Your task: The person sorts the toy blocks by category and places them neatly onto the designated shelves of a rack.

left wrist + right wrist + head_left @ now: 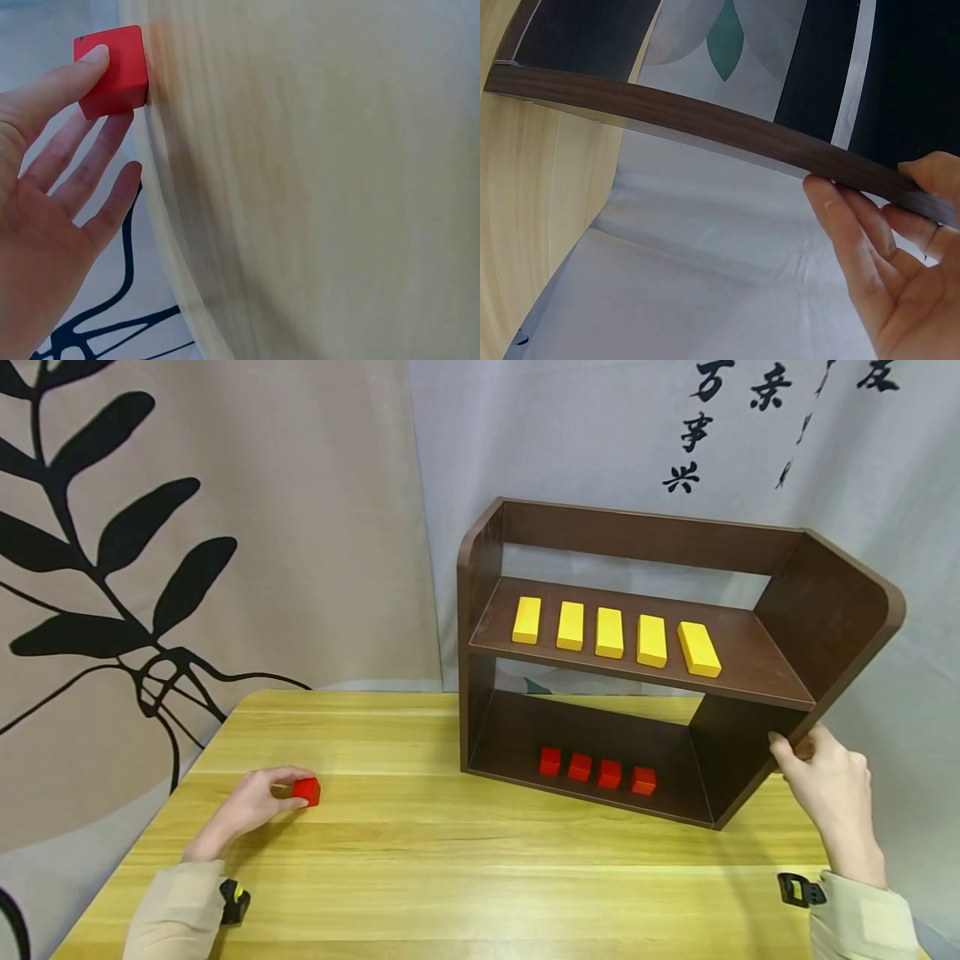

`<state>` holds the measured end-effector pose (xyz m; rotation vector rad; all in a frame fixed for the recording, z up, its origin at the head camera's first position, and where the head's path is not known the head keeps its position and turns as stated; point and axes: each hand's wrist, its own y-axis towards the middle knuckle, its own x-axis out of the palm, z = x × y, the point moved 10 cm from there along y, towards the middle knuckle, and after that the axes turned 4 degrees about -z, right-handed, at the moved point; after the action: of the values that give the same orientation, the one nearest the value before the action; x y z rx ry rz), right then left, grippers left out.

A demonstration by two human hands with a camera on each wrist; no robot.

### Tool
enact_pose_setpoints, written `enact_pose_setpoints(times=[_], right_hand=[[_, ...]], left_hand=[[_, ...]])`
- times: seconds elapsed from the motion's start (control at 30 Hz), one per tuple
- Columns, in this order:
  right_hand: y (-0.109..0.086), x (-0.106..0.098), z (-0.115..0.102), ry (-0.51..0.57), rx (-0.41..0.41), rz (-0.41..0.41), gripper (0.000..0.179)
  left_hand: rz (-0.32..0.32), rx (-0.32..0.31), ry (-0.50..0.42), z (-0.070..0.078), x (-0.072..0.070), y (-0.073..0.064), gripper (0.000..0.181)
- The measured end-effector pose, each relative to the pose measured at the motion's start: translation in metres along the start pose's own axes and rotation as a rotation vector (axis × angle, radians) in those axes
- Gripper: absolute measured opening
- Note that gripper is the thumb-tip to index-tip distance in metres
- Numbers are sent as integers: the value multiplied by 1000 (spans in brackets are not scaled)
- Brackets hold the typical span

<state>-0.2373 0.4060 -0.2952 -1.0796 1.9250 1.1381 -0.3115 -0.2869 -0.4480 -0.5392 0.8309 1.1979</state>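
Between thumb and fingers my left hand (258, 802) pinches a red cube (307, 791), over the left part of the table. In the left wrist view the thumb lies across one face of the cube (120, 71), with fingertips behind it. My right hand (828, 785) grips the front edge of the right side panel of a dark brown two-tier shelf (645, 681). The right wrist view shows its thumb on the inner side and fingers (847, 232) against the outer side. Several red cubes (579, 767) stand in a row on the lower tier.
Several yellow blocks (609, 632) lie in a row on the upper tier. The shelf stands on a light wooden table (420, 868) toward the right. Behind the table hangs a curtain (322, 527) printed with dark leaves and characters.
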Motion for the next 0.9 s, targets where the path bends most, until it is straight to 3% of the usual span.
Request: enact_pose_setpoints(times=[0.33,0.9], right_hand=[[0,0,0,-1,1,-6,32],[0,0,-2,-2,0,-10,31]], left_hand=[[1,21,17,11,3,3,35],[12,127,87,50,17,15,35]])
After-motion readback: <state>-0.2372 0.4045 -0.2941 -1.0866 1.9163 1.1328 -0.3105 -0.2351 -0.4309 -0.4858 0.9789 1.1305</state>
